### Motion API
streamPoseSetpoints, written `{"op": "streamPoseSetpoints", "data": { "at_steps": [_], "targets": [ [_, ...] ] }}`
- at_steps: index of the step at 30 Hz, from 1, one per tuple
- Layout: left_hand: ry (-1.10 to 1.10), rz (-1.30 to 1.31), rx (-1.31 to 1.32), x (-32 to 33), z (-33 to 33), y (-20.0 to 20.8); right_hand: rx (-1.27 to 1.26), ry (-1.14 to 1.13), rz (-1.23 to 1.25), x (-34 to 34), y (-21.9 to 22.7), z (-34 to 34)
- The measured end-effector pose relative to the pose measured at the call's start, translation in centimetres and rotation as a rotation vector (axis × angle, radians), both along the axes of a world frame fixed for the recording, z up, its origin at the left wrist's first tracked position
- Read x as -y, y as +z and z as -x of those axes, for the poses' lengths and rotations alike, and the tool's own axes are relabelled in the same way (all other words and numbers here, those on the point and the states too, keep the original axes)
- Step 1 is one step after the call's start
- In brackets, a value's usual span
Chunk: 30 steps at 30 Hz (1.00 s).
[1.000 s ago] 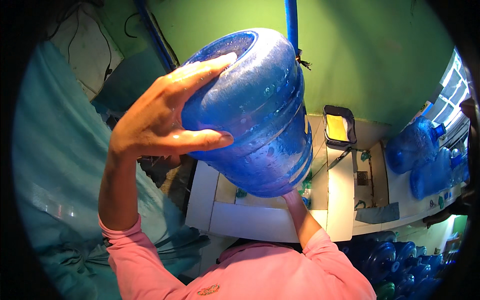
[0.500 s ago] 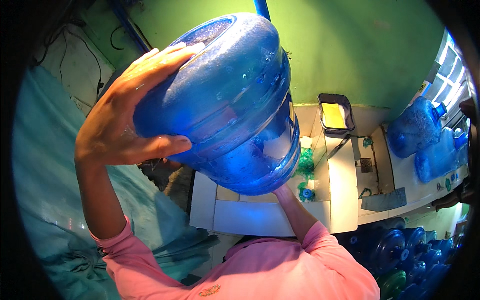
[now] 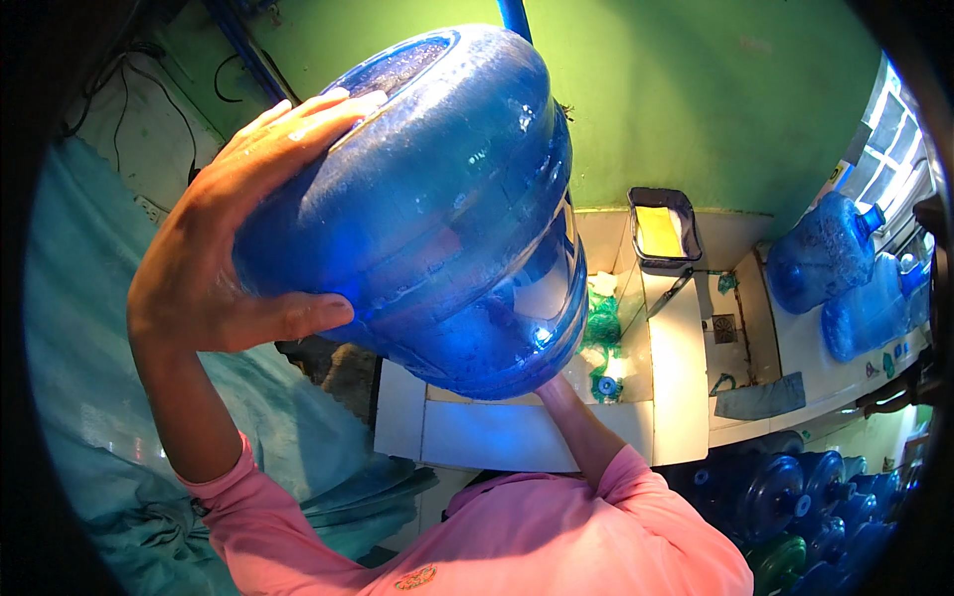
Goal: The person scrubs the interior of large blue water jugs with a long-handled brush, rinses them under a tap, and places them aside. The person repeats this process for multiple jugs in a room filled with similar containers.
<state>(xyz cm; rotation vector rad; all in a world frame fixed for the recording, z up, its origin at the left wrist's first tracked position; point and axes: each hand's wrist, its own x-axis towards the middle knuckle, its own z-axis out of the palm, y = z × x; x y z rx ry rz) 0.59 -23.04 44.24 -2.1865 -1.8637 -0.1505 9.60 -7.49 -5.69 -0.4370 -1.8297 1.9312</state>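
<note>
A large blue water jug hangs tilted before me, its round base turned up and to the left. My left hand grips that end, fingers over the base and thumb along the side. Of my right arm, the forearm goes up behind the jug's lower right end; the hand itself is hidden there, so I cannot make out its fingers. The jug's neck is out of sight as well. Beneath and beyond the jug is a white-tiled basin with green netting in it.
A dark square container with a yellow item stands on the basin's back ledge. Two blue jugs rest on the right counter, where a grey cloth drapes over the edge. Several jugs lie stacked below. A teal curtain hangs at left.
The jug has shifted a little left, its lower end slightly down. My left hand has gone left and slightly down with it, keeping its grip.
</note>
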Motion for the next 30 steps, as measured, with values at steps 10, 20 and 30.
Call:
{"op": "streamPoseSetpoints", "data": {
  "at_steps": [10,20,30],
  "targets": [
    [-0.06,0.137,-0.007,-1.2,-3.0,-1.4,-0.019,0.043,0.119,0.8,-0.6,-0.4],
    [0.485,-0.196,1.586,2.1,4.8,-27.8,-0.534,-0.348,1.037,-12.1,-0.2,-17.1],
    [0.365,-0.38,1.241,-20.4,2.4,-46.2,-0.18,-0.753,-0.239,-10.5,1.1,-6.2]
  ]
}}
